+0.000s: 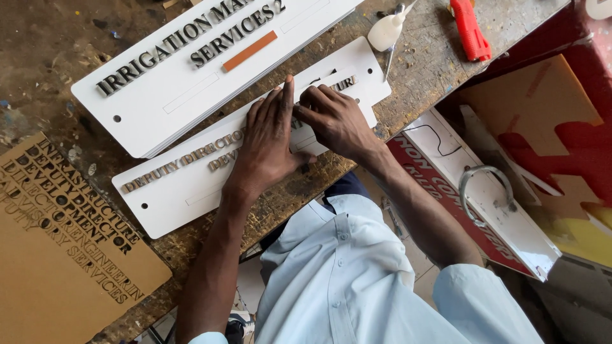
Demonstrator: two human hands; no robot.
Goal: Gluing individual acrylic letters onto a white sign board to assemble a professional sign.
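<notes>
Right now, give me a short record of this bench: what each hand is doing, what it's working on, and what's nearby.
left hand: flat on the white sign panel, index finger extended
right hand: fingertips pressing a raised letter on the panel
surface: worn wooden bench
nearby: second white sign, brown sheet of cut letters, glue bottle, red tool

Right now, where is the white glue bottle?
In the head view, the white glue bottle lies at the top right of the workbench, beside the red tool.
</notes>
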